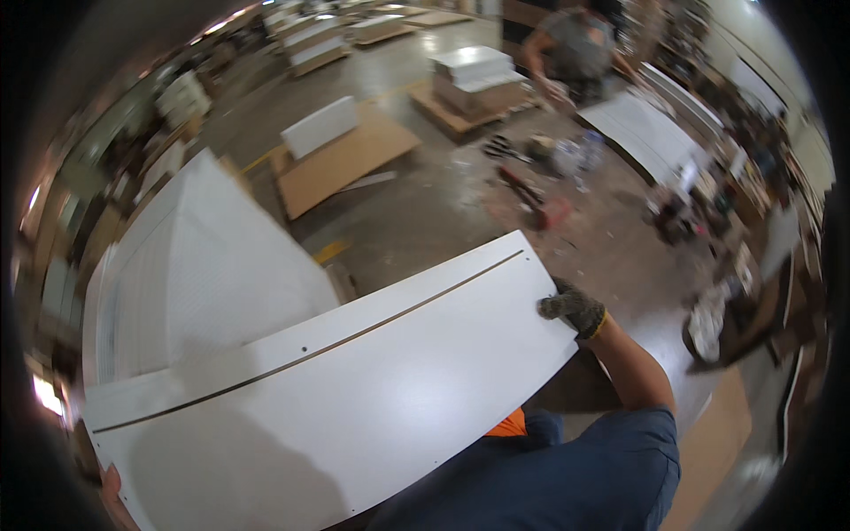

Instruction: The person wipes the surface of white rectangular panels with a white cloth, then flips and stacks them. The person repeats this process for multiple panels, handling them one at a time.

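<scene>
A long white board [372,372] spans the view in front of my body, tilted up towards the right. A dark groove runs lengthwise near its far edge, and a few small drilled holes dot the face. My right hand [574,310], in a grey knit glove with a yellow cuff, grips the board's right end with the thumb on the top face. At the lower left my left hand [116,494] holds the other end; only a bare thumb and part of the hand show, the rest being hidden beneath the board.
Beyond the board's left half stands a large stack of white panels [246,265]. A brown board [345,159] bearing a white block lies on the floor ahead. A red-handled tool [521,186] is on the floor. At the upper right another person [574,50] handles a white panel [641,129].
</scene>
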Demonstrator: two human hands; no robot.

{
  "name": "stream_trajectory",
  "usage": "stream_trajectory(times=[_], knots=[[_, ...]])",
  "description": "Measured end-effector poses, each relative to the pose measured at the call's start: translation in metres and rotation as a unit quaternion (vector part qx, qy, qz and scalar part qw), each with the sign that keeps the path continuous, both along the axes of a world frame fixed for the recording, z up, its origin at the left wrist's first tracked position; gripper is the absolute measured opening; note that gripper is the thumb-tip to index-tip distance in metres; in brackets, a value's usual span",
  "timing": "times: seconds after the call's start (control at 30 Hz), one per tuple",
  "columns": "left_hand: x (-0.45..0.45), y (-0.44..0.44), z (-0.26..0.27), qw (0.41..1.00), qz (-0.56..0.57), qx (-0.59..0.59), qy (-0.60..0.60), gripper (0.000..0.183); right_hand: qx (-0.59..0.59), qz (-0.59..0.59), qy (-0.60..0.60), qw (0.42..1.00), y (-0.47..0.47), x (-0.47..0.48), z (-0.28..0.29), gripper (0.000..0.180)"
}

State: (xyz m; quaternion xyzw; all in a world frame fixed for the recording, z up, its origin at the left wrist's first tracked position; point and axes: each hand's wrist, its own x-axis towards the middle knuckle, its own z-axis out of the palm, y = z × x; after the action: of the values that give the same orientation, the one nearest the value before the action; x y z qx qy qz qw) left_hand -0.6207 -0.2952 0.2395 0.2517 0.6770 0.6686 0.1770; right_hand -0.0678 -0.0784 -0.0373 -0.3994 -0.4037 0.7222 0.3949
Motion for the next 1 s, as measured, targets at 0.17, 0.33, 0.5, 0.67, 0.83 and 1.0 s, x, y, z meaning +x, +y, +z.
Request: stream_trajectory(times=[0.17, 0.33, 0.5, 0.67, 0.83, 1.0], knots=[[0.039, 0.123, -0.034, 0.986, -0.147, -0.062, -0.039, 0.072, -0.022, -0.132, -0.032, 0.990, -0.044, 0.065, -0.032, 0.071], [0.086, 0.241, -0.078, 0.918, -0.360, -0.133, -0.102, 0.074, -0.082, -0.264, -0.101, 0.956, -0.117, 0.140, -0.062, 0.074], [0.121, 0.395, -0.190, 0.758, -0.596, -0.207, -0.165, 0.066, -0.111, -0.415, -0.116, 0.896, -0.213, 0.167, -0.063, 0.076], [0.245, 0.480, -0.289, 0.609, -0.718, -0.279, -0.188, 0.062, -0.177, -0.536, -0.134, 0.815, -0.315, 0.154, -0.051, 0.077], [0.375, 0.500, -0.347, 0.455, -0.814, -0.301, -0.198, 0.056, -0.177, -0.636, -0.167, 0.733, -0.415, 0.111, -0.047, 0.066], [0.460, 0.492, -0.378, 0.415, -0.823, -0.363, -0.135, 0.054, -0.220, -0.694, -0.142, 0.671, -0.469, 0.082, -0.063, 0.046]])
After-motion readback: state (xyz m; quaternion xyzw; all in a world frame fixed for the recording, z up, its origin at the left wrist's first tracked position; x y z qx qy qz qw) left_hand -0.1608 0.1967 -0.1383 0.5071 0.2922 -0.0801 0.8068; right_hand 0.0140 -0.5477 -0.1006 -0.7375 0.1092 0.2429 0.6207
